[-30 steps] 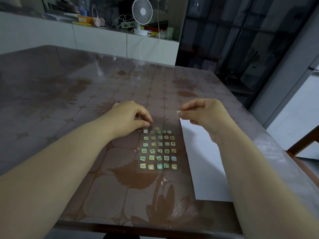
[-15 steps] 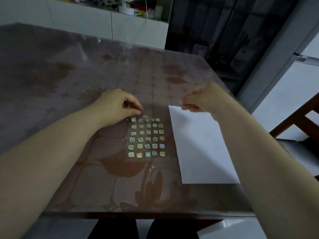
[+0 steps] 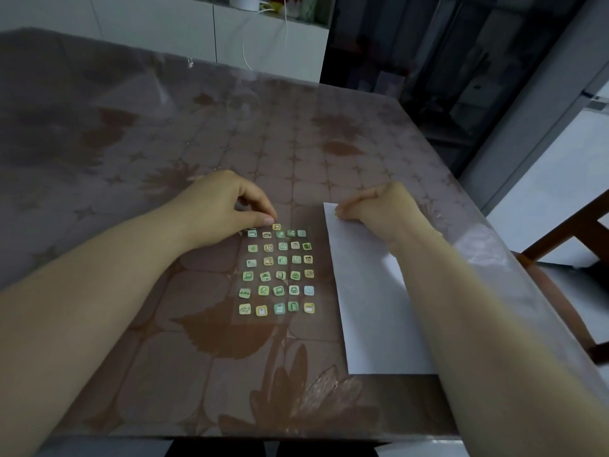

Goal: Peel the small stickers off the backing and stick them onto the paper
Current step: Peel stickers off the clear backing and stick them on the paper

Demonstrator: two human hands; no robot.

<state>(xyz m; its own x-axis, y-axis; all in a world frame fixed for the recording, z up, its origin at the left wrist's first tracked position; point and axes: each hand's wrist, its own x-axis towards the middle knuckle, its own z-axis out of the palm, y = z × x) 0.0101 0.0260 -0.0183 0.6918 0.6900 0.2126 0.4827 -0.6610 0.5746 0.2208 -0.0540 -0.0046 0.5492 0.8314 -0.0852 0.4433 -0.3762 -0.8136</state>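
Note:
A clear sticker sheet [image 3: 278, 270] with several small green and yellow square stickers lies flat on the table in front of me. My left hand [image 3: 224, 209] rests on its far left corner, thumb and forefinger pinched together on the sheet beside a yellow sticker [image 3: 276, 226]. To the right of the sheet lies a white paper [image 3: 369, 291]. My right hand [image 3: 379, 206] is curled at the paper's far left corner, its fingertips pressed down there on a tiny pale green sticker [image 3: 336, 213].
The table [image 3: 164, 324] has a brown floral cloth under clear plastic; its near edge is just below the paper. A wooden chair [image 3: 566, 225] stands at the right. White cabinets [image 3: 263, 37] run behind the far edge.
My right hand came down from above the table onto the paper's far left corner. The left hand stayed on the sheet's corner. My head tilted downward.

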